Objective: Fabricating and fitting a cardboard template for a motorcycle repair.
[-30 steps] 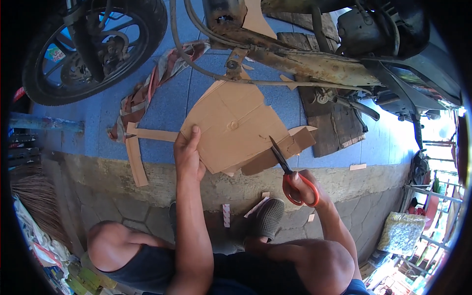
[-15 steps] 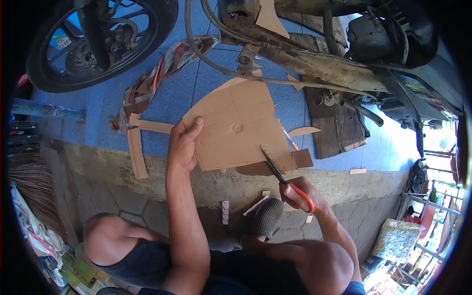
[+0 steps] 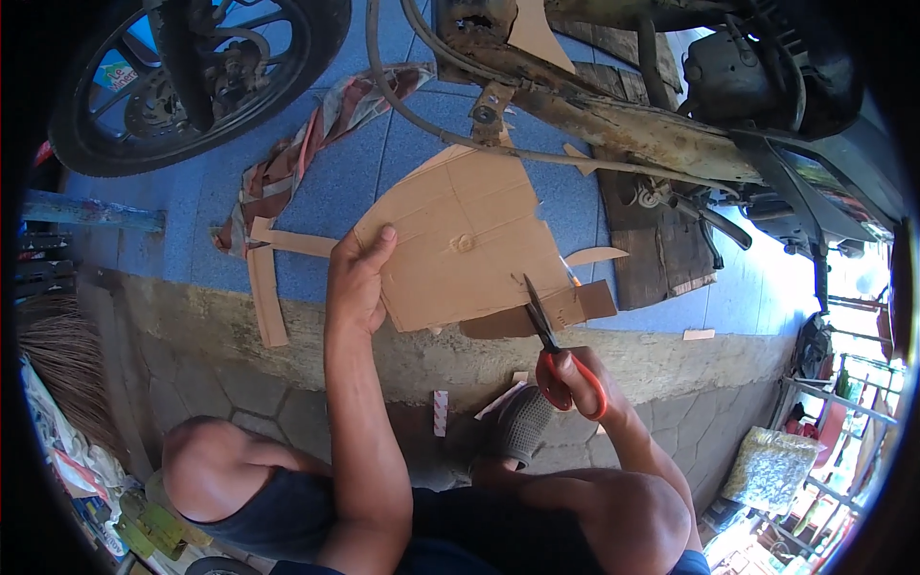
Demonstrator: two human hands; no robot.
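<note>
A large curved-edged cardboard piece is gripped at its left edge by my left hand, thumb on top. My right hand holds orange-handled scissors with the dark blade tips over the lower right part of the cardboard. A darker cardboard strip lies under that corner, and part of a thin pen-like item shows beside the edge. More cardboard strips lie to the left on the blue tiled ledge.
A rusty motorbike frame with a front wheel spans the top. A striped cloth and wooden boards lie on the ledge. A twig broom is at left, a metal rack at right, my knees and sandalled foot below.
Compared with a second ago, the cardboard and my left hand sit slightly higher and turned. The scissors shifted down and left, then back rightward and a little up along the cardboard's lower right part.
</note>
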